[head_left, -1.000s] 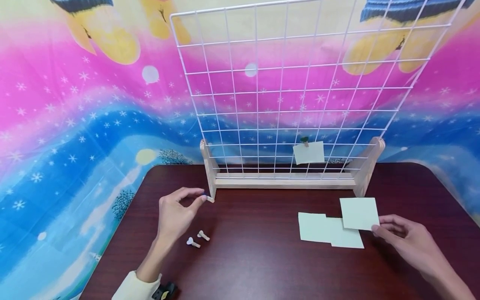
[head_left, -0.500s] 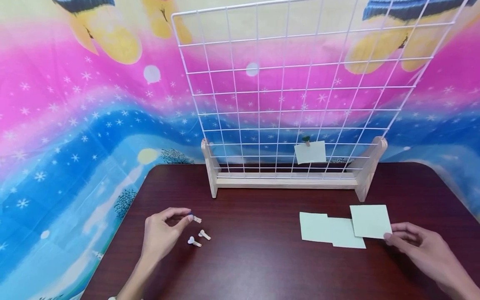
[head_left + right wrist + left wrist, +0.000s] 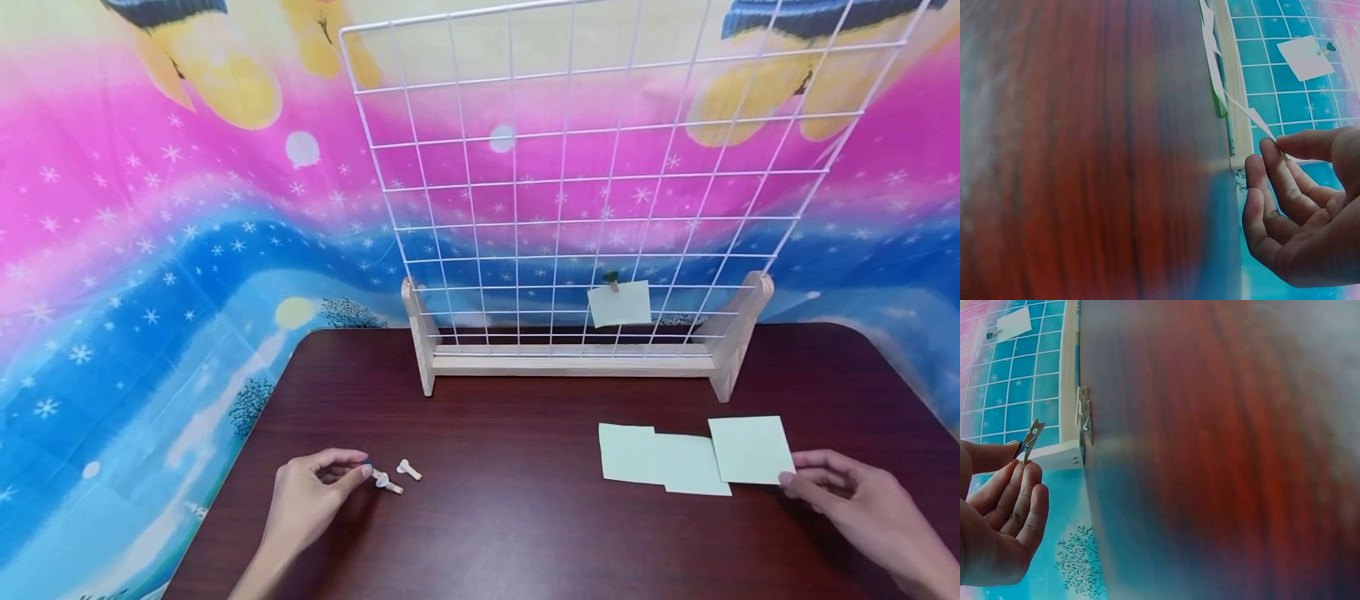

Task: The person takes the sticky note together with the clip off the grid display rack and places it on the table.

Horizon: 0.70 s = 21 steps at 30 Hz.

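Note:
Between thumb and fingertips my left hand [image 3: 311, 492] pinches a small wooden clothespin [image 3: 1032, 439], raised off the table in the left wrist view. Two more clothespins lie close by, one with a white heart top [image 3: 383, 481] and another [image 3: 408, 470] slightly to its right. At the right, my right hand [image 3: 855, 496] pinches the lower right corner of a pale green paper square [image 3: 752, 450]. That square overlaps the edge of a second paper [image 3: 693, 464], which adjoins a third paper [image 3: 628, 452]; both lie on the table.
A white wire grid [image 3: 558, 200] stands upright in a wooden base [image 3: 570, 367] at the table's back. One paper [image 3: 621, 305] hangs on it from a clothespin with a green top [image 3: 612, 278]. The dark table [image 3: 510, 517] has rounded back corners; a printed cloth [image 3: 150, 275] hangs behind.
My left hand has moved down and left with its clothespin, toward the two lying on the table. My right hand has shifted right and down, carrying the paper square.

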Tool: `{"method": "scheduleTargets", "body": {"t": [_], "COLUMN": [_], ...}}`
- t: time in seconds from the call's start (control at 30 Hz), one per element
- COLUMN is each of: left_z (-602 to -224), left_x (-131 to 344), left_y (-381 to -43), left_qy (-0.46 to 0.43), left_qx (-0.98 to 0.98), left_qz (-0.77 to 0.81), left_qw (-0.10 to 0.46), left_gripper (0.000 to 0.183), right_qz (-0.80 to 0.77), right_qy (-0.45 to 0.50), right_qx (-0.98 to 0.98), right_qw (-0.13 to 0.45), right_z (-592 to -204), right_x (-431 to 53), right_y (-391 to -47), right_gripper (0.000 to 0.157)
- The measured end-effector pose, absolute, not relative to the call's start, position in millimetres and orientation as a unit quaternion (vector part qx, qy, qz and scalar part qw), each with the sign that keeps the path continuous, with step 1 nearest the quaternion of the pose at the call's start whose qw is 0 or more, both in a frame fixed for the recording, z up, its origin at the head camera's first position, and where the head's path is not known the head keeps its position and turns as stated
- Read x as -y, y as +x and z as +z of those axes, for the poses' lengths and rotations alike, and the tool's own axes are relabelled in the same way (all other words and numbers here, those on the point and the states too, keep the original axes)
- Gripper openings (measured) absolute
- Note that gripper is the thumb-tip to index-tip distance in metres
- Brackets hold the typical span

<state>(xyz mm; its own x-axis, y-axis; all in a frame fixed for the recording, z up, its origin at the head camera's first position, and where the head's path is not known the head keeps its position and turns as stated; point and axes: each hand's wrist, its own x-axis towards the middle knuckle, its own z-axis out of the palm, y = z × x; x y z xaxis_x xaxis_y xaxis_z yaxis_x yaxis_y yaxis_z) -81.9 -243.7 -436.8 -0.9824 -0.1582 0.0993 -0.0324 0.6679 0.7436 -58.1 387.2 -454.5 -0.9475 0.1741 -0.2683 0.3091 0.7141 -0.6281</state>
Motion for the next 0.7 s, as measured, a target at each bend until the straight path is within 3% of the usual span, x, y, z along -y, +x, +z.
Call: {"method": "scheduleTargets", "body": {"t": [0.37,0.7], "left_z": [-441,-448], "left_x": [244,244], "left_y": [-76,-76], "left_qy": [0.075,0.075], "left_qx": [0.913,0.915], "left_qz": [-0.399,-0.396], "left_qw": [0.022,0.009], "left_gripper": [0.013,0.011], "right_qz": [-0.331,-0.279], "right_qy": [0.154,0.151], "right_qx": [-0.922,-0.94], "right_qw": [0.127,0.128], "right_z": [-457,-461], "right_x": [-392,-396], "right_y": [-57,-56], "right_gripper": [0.068,0.065]}}
